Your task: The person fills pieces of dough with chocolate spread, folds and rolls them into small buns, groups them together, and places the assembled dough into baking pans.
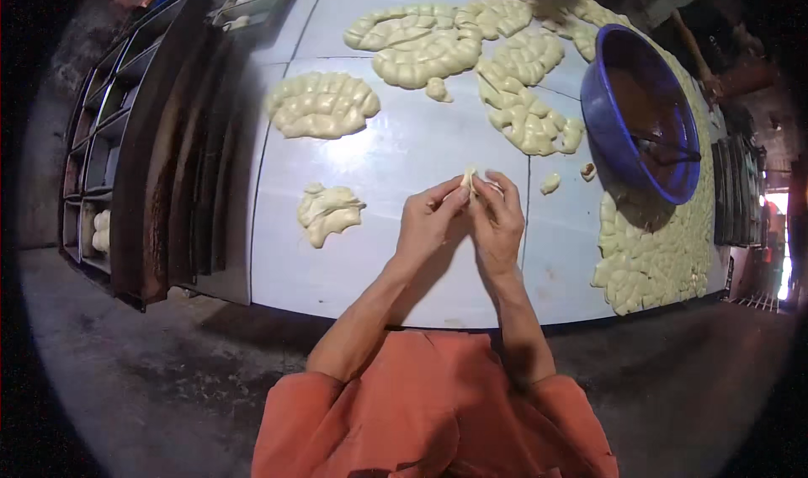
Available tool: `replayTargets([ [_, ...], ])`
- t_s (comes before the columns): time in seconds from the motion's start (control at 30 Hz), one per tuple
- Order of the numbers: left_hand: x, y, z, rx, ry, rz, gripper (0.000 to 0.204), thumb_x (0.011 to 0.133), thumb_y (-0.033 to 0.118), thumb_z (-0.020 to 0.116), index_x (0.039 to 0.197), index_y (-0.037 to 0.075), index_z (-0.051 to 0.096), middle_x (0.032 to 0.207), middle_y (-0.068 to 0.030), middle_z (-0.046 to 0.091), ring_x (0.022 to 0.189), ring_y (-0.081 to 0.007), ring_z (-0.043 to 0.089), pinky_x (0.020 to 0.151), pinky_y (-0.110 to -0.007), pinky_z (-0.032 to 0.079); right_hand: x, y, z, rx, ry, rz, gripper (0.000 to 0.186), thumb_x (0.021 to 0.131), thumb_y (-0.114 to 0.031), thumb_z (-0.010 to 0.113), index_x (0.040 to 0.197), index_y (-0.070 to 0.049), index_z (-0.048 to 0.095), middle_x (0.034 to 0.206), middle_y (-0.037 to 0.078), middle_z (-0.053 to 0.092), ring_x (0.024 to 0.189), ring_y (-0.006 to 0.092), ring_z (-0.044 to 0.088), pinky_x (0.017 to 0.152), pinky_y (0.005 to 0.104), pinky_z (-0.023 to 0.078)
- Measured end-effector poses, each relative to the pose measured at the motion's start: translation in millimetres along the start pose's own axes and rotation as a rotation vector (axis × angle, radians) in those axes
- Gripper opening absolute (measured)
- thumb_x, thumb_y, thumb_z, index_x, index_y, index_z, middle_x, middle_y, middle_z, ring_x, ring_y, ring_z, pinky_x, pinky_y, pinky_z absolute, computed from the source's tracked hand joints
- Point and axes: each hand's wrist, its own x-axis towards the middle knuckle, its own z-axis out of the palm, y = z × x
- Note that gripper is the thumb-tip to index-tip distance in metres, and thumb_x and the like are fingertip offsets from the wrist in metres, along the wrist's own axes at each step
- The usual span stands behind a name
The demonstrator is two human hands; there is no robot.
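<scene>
Small dough piece (pixel 470 177): left of the blue basin (pixel 599 133), at the fingertips, between the hands
Left hand (pixel 424 225): thumb and fingers pinching the small dough piece
Right hand (pixel 498 232): pinching it from the side toward the basin
Ragged dough lump (pixel 329 214): on the white surface (pixel 412 133), farther left of the basin

On tbl (pixel 337 280): dough (pixel 332 212), basin (pixel 604 120) w/ spoon (pixel 665 147) (?)
</scene>
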Motion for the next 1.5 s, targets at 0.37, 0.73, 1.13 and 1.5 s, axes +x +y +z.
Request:
replayTargets([
  [0.37, 12, 31, -43, -0.153, -0.014, -0.215, 0.031, 0.095, 0.019, 0.071, 0.113, -0.007, 0.068, 0.095, -0.0101, 0.071, 0.080, -0.0150, 0.068, 0.068, -0.025, 0.056, 1, -17, 7, 0.484, -0.316, 0.343, 0.040, 0.098, -0.011, 0.064, 0.136, 0.001, 0.059, 0.121, 0.008, 0.066, 0.101, 0.0157, 0.062, 0.088, 0.0290, 0.051],
  [0.73, -11, 32, -36, 0.022, -0.066, -0.075, 0.027, 0.095, 0.017, 0.069, 0.116, -0.001, 0.070, 0.104, -0.0087, 0.071, 0.092, -0.0140, 0.068, 0.074, -0.027, 0.059, -8, -11, 39, 0.489, 0.165, -0.010, 0.021, 0.098, -0.013, 0.066, 0.117, -0.003, 0.065, 0.122, 0.010, 0.058, 0.096, 0.0169, 0.062, 0.085, 0.0308, 0.054],
  [1.13, -19, 28, -46, 0.182, -0.107, -0.022, 0.028, 0.096, 0.017, 0.068, 0.113, -0.005, 0.071, 0.095, -0.0071, 0.073, 0.080, -0.0113, 0.068, 0.072, -0.026, 0.055, -9, 2, 32, 0.110, 0.002, 0.235, 0.019, 0.095, -0.018, 0.071, 0.092, 0.000, 0.066, 0.074, 0.007, 0.063, 0.066, 0.0144, 0.058, 0.061, 0.0301, 0.048],
  [1.5, -58, 41, -98, 0.749, 0.222, 0.158, 0.041, 0.095, 0.024, 0.066, 0.130, 0.004, 0.063, 0.105, -0.0179, 0.072, 0.096, -0.0326, 0.070, 0.084, -0.038, 0.054, -35, -5, 20, -0.524, -0.242, -0.087, 0.033, 0.090, -0.026, 0.069, 0.114, -0.003, 0.067, 0.116, 0.016, 0.064, 0.100, 0.0306, 0.063, 0.090, 0.0416, 0.050],
])
